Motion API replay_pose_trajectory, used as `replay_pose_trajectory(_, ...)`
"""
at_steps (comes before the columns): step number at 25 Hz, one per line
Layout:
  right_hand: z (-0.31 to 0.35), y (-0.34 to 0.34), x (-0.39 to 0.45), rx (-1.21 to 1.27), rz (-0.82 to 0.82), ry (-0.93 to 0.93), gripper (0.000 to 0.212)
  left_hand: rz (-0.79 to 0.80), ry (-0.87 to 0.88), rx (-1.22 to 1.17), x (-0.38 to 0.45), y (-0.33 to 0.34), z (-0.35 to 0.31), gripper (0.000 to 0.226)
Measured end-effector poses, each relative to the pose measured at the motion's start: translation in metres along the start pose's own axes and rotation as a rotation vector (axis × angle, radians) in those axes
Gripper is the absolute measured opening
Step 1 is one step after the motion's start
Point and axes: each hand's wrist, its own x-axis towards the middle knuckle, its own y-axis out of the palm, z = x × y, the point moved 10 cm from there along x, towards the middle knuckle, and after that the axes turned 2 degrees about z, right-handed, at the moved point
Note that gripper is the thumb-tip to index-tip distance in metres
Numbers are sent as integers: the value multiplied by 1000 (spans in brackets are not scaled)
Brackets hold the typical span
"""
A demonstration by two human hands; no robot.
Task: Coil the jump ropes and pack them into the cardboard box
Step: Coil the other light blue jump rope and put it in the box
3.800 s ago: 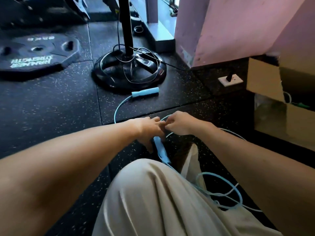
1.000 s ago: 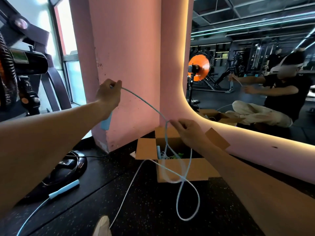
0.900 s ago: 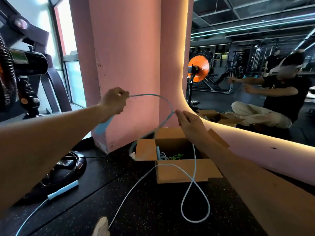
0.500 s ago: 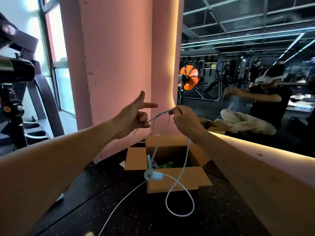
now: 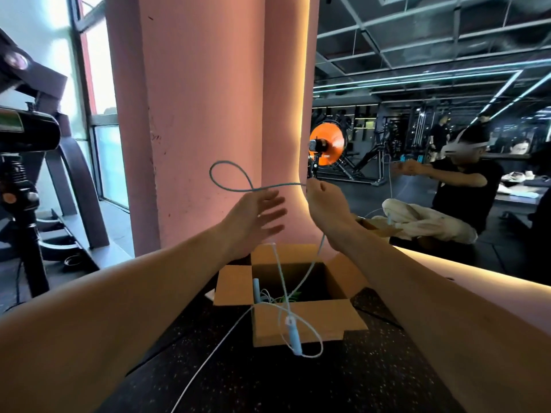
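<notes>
Half a second ago the left hand (image 5: 253, 216) was pinching toward the rope (image 5: 226, 177) with a finger pointing; now it is spread flat and empty, fingers blurred, just below the cord. The right hand (image 5: 325, 204) stays clenched on the rope, above the box (image 5: 307, 323) and a little to its right. A new loop stands in the air up and left of that fist, above the left hand, where earlier the cord hung in slack bights between both hands. From the fist the rope drops down across the box's open mouth. A pale blue handle (image 5: 293, 338) dangles in front of the box's near flap, lower than before, with a loop of cord around it.

Inside the box, another handle (image 5: 256, 289) stands near the left wall, beside what seems to be green and white cord, too dark to sort out. One strand runs from the box down and left across the floor (image 5: 357, 377) and is cut off by the bottom edge. The box's far right corner is hidden behind the right forearm.
</notes>
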Motion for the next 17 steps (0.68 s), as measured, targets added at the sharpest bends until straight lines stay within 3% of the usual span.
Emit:
replay_pose_trajectory(3,-17,-27,5,25,-79,29,41,-127,122,-231,5,-30,-15,17)
replay_pose_trajectory(6,-39,-52,7,-37,-152,63,45,-209,182,-169,4,-60,-25,21)
replay_pose_trajectory(11,-57,-58,7,-318,-137,132,50,-141,174,-127,6,-50,-30,8)
replay_pose_trajectory(13,-31,-26,5,-440,-17,-56,42,-129,187,-120,8,-36,-31,7)
replay_pose_trajectory(15,-4,17,-7,-359,200,-207,42,-123,190,-51,10,-23,-29,11)
replay_pose_trajectory(17,13,39,-12,-253,307,-234,41,-123,170,43,7,-16,-27,20)
